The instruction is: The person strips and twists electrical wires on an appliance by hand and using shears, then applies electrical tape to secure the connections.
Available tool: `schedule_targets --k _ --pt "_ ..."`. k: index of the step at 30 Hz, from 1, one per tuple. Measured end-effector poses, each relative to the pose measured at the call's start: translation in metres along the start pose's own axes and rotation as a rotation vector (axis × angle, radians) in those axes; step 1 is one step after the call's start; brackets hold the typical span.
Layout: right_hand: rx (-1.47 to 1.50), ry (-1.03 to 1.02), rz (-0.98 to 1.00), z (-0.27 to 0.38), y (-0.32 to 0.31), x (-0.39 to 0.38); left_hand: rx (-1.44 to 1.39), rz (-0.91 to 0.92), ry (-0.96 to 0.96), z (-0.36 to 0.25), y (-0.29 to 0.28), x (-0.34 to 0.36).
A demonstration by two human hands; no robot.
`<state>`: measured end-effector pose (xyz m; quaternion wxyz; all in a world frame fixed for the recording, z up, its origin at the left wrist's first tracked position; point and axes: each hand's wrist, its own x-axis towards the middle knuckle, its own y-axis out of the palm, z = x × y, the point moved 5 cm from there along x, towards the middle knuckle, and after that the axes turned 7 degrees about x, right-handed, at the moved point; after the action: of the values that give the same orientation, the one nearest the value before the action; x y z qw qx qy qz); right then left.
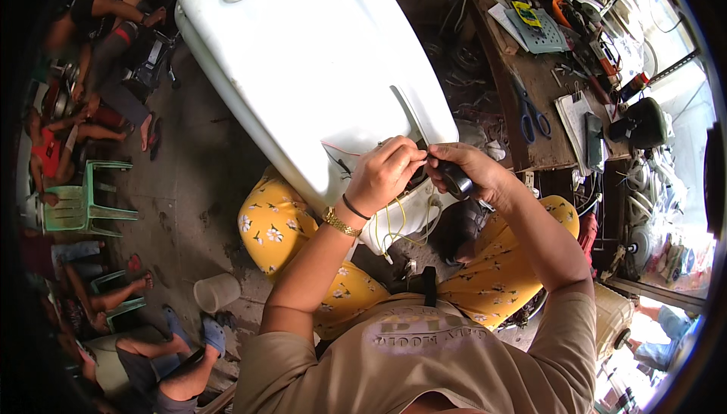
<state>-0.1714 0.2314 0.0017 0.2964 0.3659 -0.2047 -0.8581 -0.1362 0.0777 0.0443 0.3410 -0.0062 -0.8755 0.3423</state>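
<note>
A large white plastic appliance casing (303,58) lies in front of me, its near end between my knees. My right hand (485,172) is closed around a roll of black tape (456,180). Fingertips of my left hand (388,173) are pinched together right beside the right fingertips, over the casing's near end; what they grip is too small to make out. Yellow-green wires (399,225) hang below the hands. A thin red wire (333,146) and short dark wires (338,163) stick out left of my left hand. My hands partly hide the opening there.
To the right, a wooden workbench (545,153) bears blue-handled scissors (534,115), a notepad (579,122) and assorted tools. A translucent bucket (217,292) stands on the floor at left. Several people sit farther left, near a green plastic chair (76,200).
</note>
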Motion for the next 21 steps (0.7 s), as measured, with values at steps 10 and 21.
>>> schedule_targets --k 10,21 --pt "-1.677 -1.119 0.011 0.037 0.054 -0.040 -0.713 0.519 -0.708 0.026 0.008 -0.005" --pt "-1.847 -1.362 0.055 0.024 0.063 -0.056 -0.851 0.806 -0.820 0.034 0.024 -0.015"
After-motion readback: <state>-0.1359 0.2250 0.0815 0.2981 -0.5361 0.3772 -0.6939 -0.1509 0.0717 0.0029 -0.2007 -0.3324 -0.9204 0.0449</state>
